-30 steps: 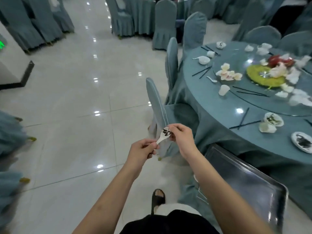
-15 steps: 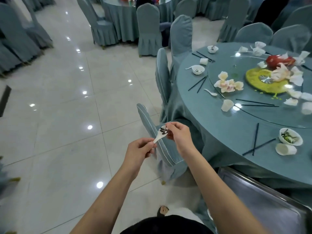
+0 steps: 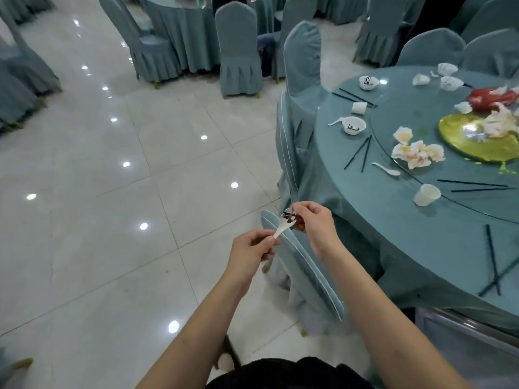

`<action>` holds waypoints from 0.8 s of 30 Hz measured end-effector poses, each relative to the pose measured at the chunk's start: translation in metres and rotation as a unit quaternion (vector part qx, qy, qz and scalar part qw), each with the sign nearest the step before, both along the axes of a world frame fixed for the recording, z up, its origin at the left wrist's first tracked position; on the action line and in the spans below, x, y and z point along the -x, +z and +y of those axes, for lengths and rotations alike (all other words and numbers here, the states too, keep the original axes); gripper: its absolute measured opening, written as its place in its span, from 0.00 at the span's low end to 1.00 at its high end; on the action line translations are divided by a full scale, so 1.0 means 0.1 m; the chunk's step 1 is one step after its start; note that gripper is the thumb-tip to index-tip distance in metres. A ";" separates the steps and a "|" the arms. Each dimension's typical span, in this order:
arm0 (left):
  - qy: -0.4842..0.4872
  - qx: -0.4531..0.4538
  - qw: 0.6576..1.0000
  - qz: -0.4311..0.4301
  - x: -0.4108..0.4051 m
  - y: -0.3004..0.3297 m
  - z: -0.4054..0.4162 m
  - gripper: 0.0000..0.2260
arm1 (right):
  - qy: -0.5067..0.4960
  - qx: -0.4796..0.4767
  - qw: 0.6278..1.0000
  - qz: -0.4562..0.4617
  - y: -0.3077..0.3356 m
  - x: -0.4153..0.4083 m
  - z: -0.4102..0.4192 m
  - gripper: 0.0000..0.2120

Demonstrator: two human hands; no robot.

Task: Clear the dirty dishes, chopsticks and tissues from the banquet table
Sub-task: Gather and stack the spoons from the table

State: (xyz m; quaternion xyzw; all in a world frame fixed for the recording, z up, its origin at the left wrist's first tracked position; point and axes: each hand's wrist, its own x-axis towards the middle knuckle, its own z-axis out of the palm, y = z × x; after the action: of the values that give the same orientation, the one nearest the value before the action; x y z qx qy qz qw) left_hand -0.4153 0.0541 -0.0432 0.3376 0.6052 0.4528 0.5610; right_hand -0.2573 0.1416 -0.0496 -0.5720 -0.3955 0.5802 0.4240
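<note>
My left hand (image 3: 250, 252) pinches the handle of a white soup spoon (image 3: 284, 226) with dark scraps in its bowl. My right hand (image 3: 316, 224) has its fingers curled at the spoon's bowl, pinching it or the scraps. Both hands are over the floor, left of the round banquet table (image 3: 398, 220). On the table lie white bowls (image 3: 354, 125), a paper cup (image 3: 427, 194), another spoon (image 3: 387, 169), black chopsticks (image 3: 358, 153), crumpled tissues (image 3: 415, 153) and a yellow plate (image 3: 477, 141).
A covered chair (image 3: 306, 273) stands right below my hands, another chair (image 3: 302, 68) behind it at the table. A steel cart tray (image 3: 463, 341) sits at the lower right. More covered chairs and tables stand at the back; shiny tiled floor (image 3: 112, 220) spreads left.
The view has swung right and up, so the table has shifted in frame. Both hands have kept their hold on the spoon, which sits slightly higher.
</note>
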 end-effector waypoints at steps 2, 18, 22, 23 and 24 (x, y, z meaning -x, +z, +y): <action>-0.026 -0.015 1.000 0.007 0.31 0.07 0.25 0.08 | -0.025 0.005 1.000 0.013 0.06 0.28 0.19 0.07; -0.136 -0.005 0.991 0.013 1.50 0.10 2.09 0.08 | -0.150 0.027 0.988 0.016 0.06 1.33 1.62 0.07; -0.138 -0.002 0.990 0.028 1.74 0.04 2.78 0.08 | -0.138 0.010 0.990 0.039 -0.05 1.57 2.37 0.06; -0.138 0.001 0.990 0.035 1.80 0.05 2.96 0.08 | -0.130 0.008 0.991 0.044 -0.05 1.63 2.56 0.06; -0.137 0.000 0.990 0.041 1.86 0.07 3.16 0.08 | -0.122 0.007 0.991 0.048 -0.05 1.70 2.77 0.06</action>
State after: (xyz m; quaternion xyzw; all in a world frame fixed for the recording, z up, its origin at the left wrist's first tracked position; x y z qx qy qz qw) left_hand -0.6009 0.3697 -0.0366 0.4356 0.5755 0.3571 0.5929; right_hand -0.4273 0.4185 -0.0542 -0.5905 -0.2974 0.5537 0.5062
